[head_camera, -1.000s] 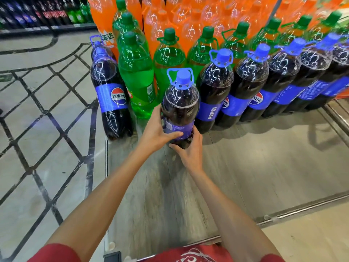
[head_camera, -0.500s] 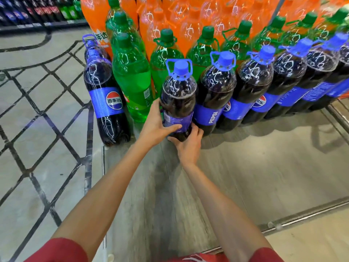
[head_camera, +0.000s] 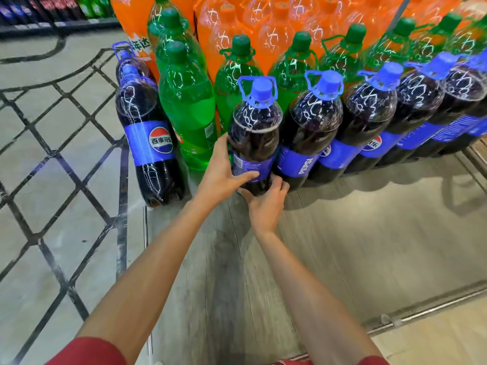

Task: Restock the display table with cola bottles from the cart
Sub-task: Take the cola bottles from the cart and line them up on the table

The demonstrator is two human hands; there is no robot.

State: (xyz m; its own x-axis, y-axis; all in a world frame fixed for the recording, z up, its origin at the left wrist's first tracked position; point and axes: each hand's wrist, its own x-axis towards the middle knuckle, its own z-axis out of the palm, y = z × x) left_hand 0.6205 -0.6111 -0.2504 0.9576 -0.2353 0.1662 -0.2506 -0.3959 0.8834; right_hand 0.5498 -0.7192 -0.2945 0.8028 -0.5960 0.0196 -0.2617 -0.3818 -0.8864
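A large cola bottle (head_camera: 255, 127) with a blue cap and blue label stands upright on the grey wood-look display table (head_camera: 342, 233). My left hand (head_camera: 220, 175) wraps its left side at the label. My right hand (head_camera: 266, 204) cups its base from the front right. To its right runs a row of matching cola bottles (head_camera: 316, 127), the nearest touching it. Another cola bottle (head_camera: 150, 133) stands at the table's left corner. The cart is not in view.
Green soda bottles (head_camera: 187, 109) stand behind the cola row, with orange soda bottles (head_camera: 276, 30) behind those. A metal rail (head_camera: 421, 312) edges the table at the front right. Patterned tile floor (head_camera: 52, 180) lies to the left. Shelves of drinks (head_camera: 52, 9) line the far wall.
Both hands have pushed the held cola bottle a little further back, in line with the row and against the neighbouring bottle. The grip has stayed the same.
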